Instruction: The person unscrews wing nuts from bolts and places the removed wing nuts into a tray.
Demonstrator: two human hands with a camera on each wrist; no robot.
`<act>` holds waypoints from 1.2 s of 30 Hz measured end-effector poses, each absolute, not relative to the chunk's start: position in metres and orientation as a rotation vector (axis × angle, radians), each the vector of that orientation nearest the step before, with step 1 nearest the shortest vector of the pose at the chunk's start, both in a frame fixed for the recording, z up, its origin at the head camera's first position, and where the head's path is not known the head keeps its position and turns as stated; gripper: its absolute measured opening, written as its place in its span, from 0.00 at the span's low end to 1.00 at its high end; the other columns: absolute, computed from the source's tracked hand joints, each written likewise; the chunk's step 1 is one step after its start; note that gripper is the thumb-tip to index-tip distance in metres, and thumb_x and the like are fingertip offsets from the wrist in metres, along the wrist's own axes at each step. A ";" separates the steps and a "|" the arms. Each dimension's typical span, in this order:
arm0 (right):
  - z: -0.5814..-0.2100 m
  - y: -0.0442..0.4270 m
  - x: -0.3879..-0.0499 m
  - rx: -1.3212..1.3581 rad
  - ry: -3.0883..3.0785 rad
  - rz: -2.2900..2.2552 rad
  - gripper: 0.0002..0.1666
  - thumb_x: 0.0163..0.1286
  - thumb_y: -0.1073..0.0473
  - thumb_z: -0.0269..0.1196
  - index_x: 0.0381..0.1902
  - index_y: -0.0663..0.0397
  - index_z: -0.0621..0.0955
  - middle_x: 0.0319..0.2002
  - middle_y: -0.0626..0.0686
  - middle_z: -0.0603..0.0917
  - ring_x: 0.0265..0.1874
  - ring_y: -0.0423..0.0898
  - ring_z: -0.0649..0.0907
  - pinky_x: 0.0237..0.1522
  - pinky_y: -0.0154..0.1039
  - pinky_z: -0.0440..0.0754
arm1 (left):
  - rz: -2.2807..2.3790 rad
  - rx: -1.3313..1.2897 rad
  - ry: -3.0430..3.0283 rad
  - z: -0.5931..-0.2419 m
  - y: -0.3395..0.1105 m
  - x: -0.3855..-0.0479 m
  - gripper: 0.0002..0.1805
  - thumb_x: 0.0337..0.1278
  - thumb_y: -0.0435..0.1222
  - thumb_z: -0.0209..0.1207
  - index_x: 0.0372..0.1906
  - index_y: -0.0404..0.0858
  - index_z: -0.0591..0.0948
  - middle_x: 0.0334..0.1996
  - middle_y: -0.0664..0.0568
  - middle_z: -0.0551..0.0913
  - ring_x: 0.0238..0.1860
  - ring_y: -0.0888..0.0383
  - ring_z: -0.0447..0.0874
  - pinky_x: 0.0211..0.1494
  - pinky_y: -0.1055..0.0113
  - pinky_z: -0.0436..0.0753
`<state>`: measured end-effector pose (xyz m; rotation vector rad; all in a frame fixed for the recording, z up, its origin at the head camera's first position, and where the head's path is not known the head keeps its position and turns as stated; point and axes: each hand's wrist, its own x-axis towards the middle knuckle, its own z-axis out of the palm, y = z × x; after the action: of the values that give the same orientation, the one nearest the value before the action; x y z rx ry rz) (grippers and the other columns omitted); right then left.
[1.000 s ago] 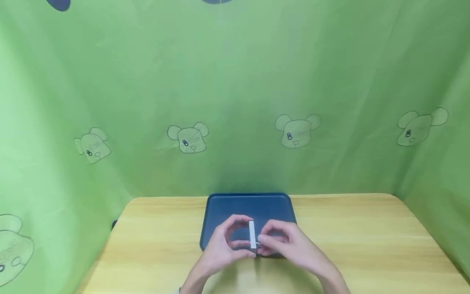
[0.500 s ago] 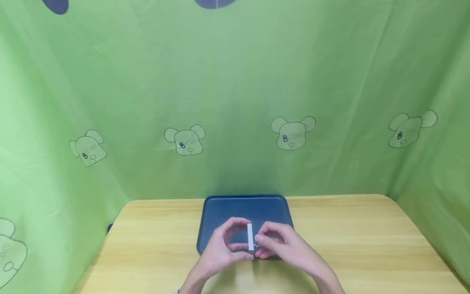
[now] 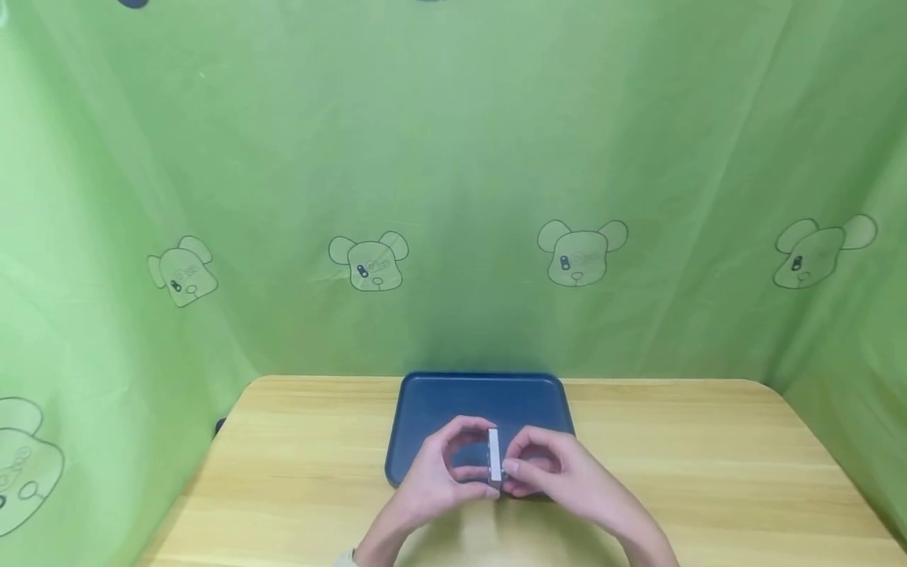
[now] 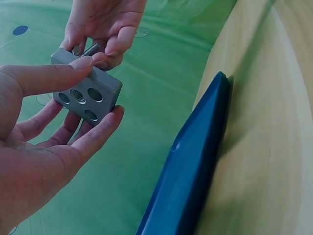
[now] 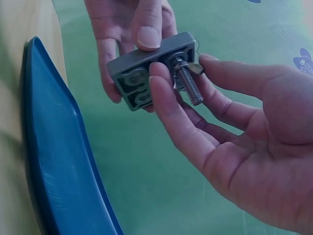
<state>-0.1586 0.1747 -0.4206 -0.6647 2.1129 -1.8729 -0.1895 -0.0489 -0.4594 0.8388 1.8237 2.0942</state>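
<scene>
A small grey metal block (image 4: 106,84) with several round holes is gripped by its edges between the thumb and fingers of my left hand (image 4: 44,122). In the right wrist view, a threaded bolt (image 5: 190,84) sticks out of the block's recessed face (image 5: 136,78), and a wing nut (image 5: 195,68) sits on it close to that face. My right hand (image 5: 244,122) has its thumb and fingertips around the wing nut. In the head view, the block (image 3: 494,457) stands on edge between my left hand (image 3: 432,480) and right hand (image 3: 567,472).
Beneath and beyond the hands, a blue tray (image 3: 482,394) lies at the back of the wooden table (image 3: 298,449). A green curtain (image 3: 453,157) printed with bear heads surrounds the table's back and sides. Something small and dark (image 3: 220,425) shows at the table's left edge.
The head view has shifted slightly. Both hands keep the block between them, and the right fingertips have moved a little around the wing nut.
</scene>
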 end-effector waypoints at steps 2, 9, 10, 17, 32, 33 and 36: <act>-0.421 0.176 -0.159 -0.682 2.154 -1.840 0.08 0.74 0.64 0.64 0.44 0.66 0.80 0.40 0.61 0.86 0.39 0.50 0.89 0.46 0.44 0.92 | 2.096 0.832 1.821 -0.461 -0.048 -0.189 0.40 0.38 0.14 0.70 0.64 0.33 0.75 0.62 0.41 0.76 0.66 0.39 0.73 0.60 0.51 0.87; -0.419 0.175 -0.158 -0.677 2.255 -1.803 0.13 0.68 0.63 0.69 0.48 0.62 0.80 0.47 0.62 0.83 0.40 0.50 0.89 0.41 0.39 0.91 | 2.102 0.820 1.827 -0.460 -0.048 -0.188 0.41 0.38 0.13 0.70 0.63 0.37 0.76 0.62 0.43 0.77 0.66 0.41 0.74 0.59 0.50 0.87; -0.418 0.175 -0.158 -0.671 2.246 -1.816 0.14 0.68 0.64 0.70 0.49 0.63 0.80 0.48 0.63 0.82 0.40 0.50 0.89 0.41 0.40 0.92 | 2.100 0.823 1.827 -0.460 -0.048 -0.189 0.41 0.38 0.13 0.70 0.63 0.37 0.76 0.62 0.43 0.77 0.66 0.41 0.74 0.59 0.50 0.87; -0.417 0.172 -0.157 -0.612 2.201 -1.848 0.17 0.65 0.67 0.71 0.49 0.64 0.79 0.48 0.63 0.81 0.38 0.49 0.89 0.39 0.40 0.92 | 2.102 0.829 1.817 -0.461 -0.049 -0.189 0.41 0.38 0.13 0.70 0.64 0.36 0.75 0.62 0.42 0.77 0.66 0.39 0.73 0.59 0.50 0.87; -0.422 0.170 -0.159 -0.635 2.245 -1.785 0.11 0.67 0.64 0.70 0.44 0.60 0.81 0.44 0.61 0.83 0.40 0.50 0.89 0.39 0.42 0.92 | 2.115 0.834 1.837 -0.458 -0.051 -0.190 0.40 0.38 0.14 0.70 0.64 0.32 0.74 0.62 0.41 0.76 0.66 0.41 0.74 0.60 0.51 0.87; -0.422 0.170 -0.160 -0.648 2.254 -1.772 0.11 0.68 0.63 0.70 0.44 0.59 0.81 0.44 0.60 0.84 0.40 0.49 0.89 0.38 0.42 0.92 | 2.113 0.836 1.844 -0.458 -0.051 -0.190 0.40 0.38 0.14 0.70 0.64 0.32 0.74 0.62 0.41 0.76 0.66 0.41 0.74 0.60 0.52 0.87; -0.424 0.171 -0.161 -0.698 2.230 -1.764 0.10 0.70 0.62 0.68 0.46 0.60 0.81 0.41 0.60 0.85 0.38 0.51 0.89 0.39 0.43 0.92 | 2.111 0.834 1.854 -0.459 -0.054 -0.190 0.40 0.38 0.14 0.70 0.64 0.33 0.75 0.62 0.41 0.76 0.67 0.38 0.73 0.60 0.52 0.87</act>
<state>-0.1610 0.1708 -0.4243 -0.6984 2.2299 -1.7637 -0.1903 -0.0537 -0.4588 0.8338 1.8542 2.1113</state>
